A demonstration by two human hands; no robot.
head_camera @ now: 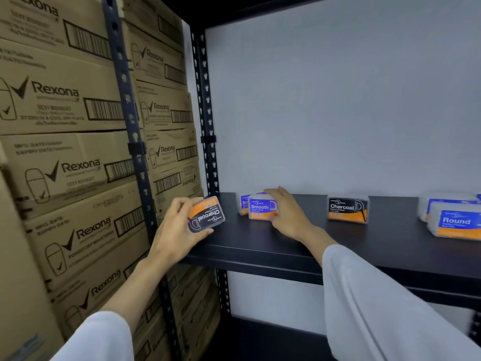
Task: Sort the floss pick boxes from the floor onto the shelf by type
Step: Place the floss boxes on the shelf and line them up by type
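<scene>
My left hand [175, 227] grips a black-and-orange Charcoal box [207, 214], turned upside down, at the left end of the black shelf [273, 246]. My right hand [287, 213] is closed on a blue Smooth box [261, 206] standing on the shelf, with a second Smooth box [243, 203] right behind it. Another Charcoal box [347, 209] stands upright mid-shelf. Blue Round boxes [456, 224] sit at the right end, partly cut off by the frame edge.
Stacked cardboard Rexona cartons [67, 157] fill the neighbouring rack on the left behind a perforated black upright [208, 113]. A white wall backs the shelf. A lower shelf level [273, 334] lies dark below. Bare shelf surface lies between the Smooth and Charcoal boxes.
</scene>
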